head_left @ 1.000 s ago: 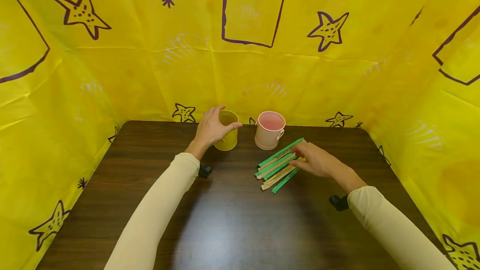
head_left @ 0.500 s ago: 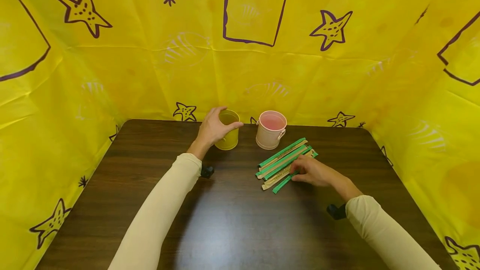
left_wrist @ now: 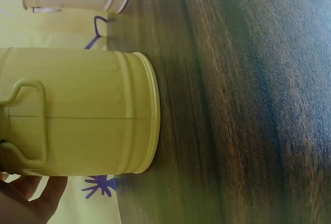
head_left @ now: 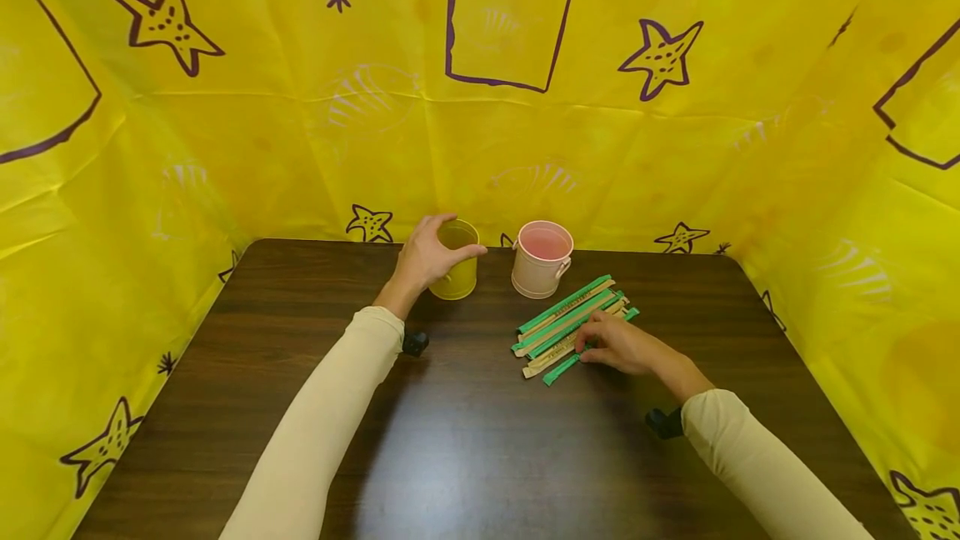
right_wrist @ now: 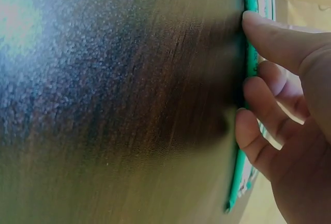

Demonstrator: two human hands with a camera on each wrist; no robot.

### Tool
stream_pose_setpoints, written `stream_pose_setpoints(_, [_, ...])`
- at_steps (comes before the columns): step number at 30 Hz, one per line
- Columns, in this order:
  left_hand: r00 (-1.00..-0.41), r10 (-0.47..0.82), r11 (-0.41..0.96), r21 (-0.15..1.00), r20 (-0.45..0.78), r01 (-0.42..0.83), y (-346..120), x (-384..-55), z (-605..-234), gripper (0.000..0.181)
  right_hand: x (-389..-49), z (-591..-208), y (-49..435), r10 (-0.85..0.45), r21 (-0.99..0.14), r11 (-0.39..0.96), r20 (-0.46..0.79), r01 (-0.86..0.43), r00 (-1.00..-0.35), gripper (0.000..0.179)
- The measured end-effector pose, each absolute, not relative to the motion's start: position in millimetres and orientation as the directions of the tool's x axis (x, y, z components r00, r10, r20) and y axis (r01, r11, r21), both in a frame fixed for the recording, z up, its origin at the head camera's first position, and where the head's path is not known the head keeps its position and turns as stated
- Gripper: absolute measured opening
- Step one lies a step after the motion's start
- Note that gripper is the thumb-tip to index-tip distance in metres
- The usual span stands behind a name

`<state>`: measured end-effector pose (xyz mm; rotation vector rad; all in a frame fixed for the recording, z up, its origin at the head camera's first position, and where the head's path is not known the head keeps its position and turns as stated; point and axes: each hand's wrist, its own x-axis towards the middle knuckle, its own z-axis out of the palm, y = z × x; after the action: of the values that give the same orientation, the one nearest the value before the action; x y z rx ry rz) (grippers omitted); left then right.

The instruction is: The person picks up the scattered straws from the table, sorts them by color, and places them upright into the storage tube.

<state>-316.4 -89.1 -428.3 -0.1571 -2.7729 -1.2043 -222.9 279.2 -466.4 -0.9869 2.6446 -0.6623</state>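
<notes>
Head view: left hand [head_left: 429, 258] clasped yellow bucket [head_left: 462, 278], right hand [head_left: 622, 345] pinched green straw [head_left: 561, 370]; light mid-length grip seemed best.

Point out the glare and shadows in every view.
Head: pale glare low on the dark brown wood-grain table, darker shadow along its left side; left wrist: bluish-white sheen toward the upper right; right wrist: a bright spot at upper left, soft dark shadow beside the bare right hand.

Two buckets [head_left: 535, 277] stand side by side on the table [head_left: 442, 448], behind slim packets [head_left: 567, 322].
</notes>
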Motion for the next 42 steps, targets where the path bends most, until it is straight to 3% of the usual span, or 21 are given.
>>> stream_pose_setpoints(8, [-0.991,0.050,0.676,0.726,0.126,0.126,-89,-316,-426,0.092,-221,-464,274,-0.685,-0.467,0.628,0.048,-0.623,-0.727,0.003])
stream_pose_setpoints(18, [-0.993,0.053,0.661,0.742,0.104,0.114,-87,-317,-427,0.090,-227,-437,261,-0.556,-0.521,0.669,0.124,-0.531,-0.822,0.007])
stream_pose_setpoints(26, [-0.994,0.051,0.656,0.747,0.100,0.109,-88,-318,-428,0.090,-232,-405,249,-0.563,-0.557,0.574,0.263,-0.600,-0.783,0.029])
stream_pose_setpoints(29, [-0.994,0.049,0.658,0.746,0.099,0.107,-88,-317,-427,0.089,-235,-393,242,-0.553,-0.579,0.540,0.302,-0.611,-0.776,0.029])
stream_pose_setpoints(33, [-0.994,0.050,0.659,0.744,0.101,0.109,-88,-317,-427,0.091,-239,-376,232,-0.491,-0.655,0.515,0.304,-0.553,-0.817,0.020])
stream_pose_setpoints(42, [-0.994,0.048,0.660,0.743,0.101,0.108,-88,-317,-426,0.090,-246,-344,211,-0.354,-0.778,0.447,0.300,-0.442,-0.886,0.023])
